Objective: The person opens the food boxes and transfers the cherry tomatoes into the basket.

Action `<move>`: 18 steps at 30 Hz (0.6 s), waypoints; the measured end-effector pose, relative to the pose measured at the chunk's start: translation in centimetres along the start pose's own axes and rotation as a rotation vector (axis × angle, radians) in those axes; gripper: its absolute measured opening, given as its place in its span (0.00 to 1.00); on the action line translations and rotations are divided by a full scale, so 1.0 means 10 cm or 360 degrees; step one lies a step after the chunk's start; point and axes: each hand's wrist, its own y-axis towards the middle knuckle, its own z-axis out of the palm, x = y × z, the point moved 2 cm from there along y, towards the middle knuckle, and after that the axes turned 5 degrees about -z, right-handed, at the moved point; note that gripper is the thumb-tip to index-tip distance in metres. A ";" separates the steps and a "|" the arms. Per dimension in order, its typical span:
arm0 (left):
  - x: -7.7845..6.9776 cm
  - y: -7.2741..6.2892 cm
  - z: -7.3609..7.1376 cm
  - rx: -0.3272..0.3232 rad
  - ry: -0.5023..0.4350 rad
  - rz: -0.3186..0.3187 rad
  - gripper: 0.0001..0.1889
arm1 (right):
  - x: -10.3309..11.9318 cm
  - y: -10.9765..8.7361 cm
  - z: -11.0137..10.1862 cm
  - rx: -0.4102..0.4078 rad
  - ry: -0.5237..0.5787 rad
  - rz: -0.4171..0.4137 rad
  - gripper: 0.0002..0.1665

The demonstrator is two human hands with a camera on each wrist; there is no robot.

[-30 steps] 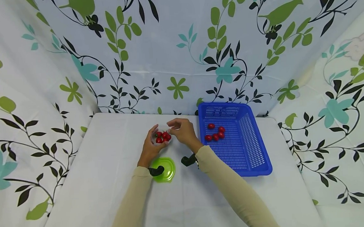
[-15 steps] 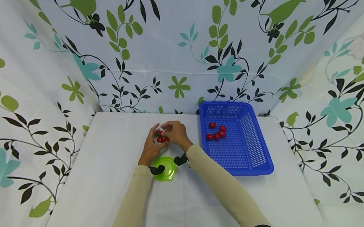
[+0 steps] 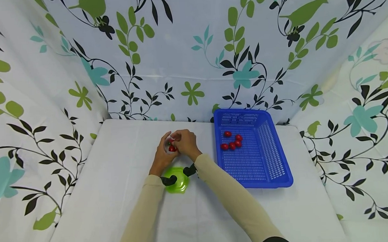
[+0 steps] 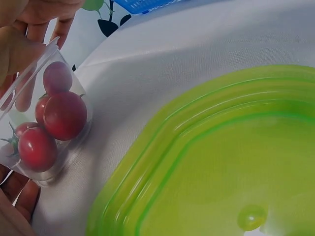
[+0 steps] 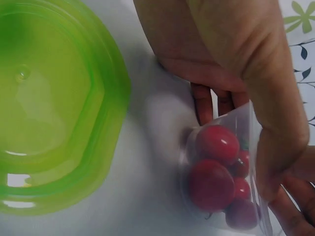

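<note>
My left hand [image 3: 163, 157] grips a clear plastic container [image 4: 74, 150] that holds several red cherry tomatoes [image 4: 65, 116], some with green stems. Over its mouth bends my right hand [image 3: 186, 144], thumb and fingers reaching in at the rim. Whether those fingertips pinch a tomato is hidden. Just below the hands, a green translucent lid [image 3: 180, 185] lies on the white cloth, partly covered by the wrist cameras in the head view.
To the right, a blue plastic basket [image 3: 280, 160] holds several loose cherry tomatoes [image 3: 232, 145] toward its left side. A patterned curtain [image 3: 192, 64] rises behind the white-covered table [image 3: 118, 155].
My right hand has moved left and down, from beside the container to over its mouth, with fingers now among the tomatoes. The left hand keeps its grip; the basket tomatoes stay put.
</note>
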 end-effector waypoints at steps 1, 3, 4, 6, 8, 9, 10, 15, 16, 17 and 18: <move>0.00 0.00 0.00 0.0002 0.0000 -0.0003 0.48 | 0.00 0.00 0.01 0.0002 0.0001 -0.0001 0.13; 0.00 0.00 0.00 0.0010 -0.0028 0.0007 0.48 | 0.00 0.00 0.04 0.0012 -0.0013 0.0008 0.13; 0.00 -0.01 0.00 0.0014 -0.0038 0.0007 0.48 | 0.00 0.00 0.05 0.0016 -0.0020 0.0008 0.13; -0.01 -0.01 -0.01 0.0021 -0.0074 0.0024 0.48 | 0.01 0.00 0.07 0.0016 -0.0033 -0.0001 0.12; -0.01 -0.01 -0.01 0.0026 -0.0118 0.0047 0.48 | 0.02 0.00 0.09 0.0006 -0.0061 -0.0025 0.12; 0.00 -0.01 -0.01 0.0028 -0.0121 0.0056 0.48 | 0.02 -0.01 0.09 -0.0001 -0.0076 -0.0038 0.11; 0.00 -0.01 -0.01 0.0030 -0.0130 0.0062 0.48 | 0.02 -0.01 0.10 -0.0010 -0.0097 -0.0051 0.11; 0.02 0.00 -0.01 0.0037 -0.0108 0.0080 0.48 | 0.03 -0.01 0.11 -0.0041 -0.0173 -0.0093 0.09; 0.03 0.00 -0.01 0.0036 -0.0103 0.0074 0.48 | 0.03 0.00 0.12 -0.0043 -0.0188 -0.0103 0.09; 0.03 0.01 -0.02 0.0035 -0.0097 0.0071 0.49 | 0.03 0.00 0.12 -0.0047 -0.0200 -0.0116 0.08; 0.04 0.01 -0.02 0.0035 -0.0101 0.0067 0.49 | 0.04 0.01 0.13 -0.0051 -0.0222 -0.0127 0.08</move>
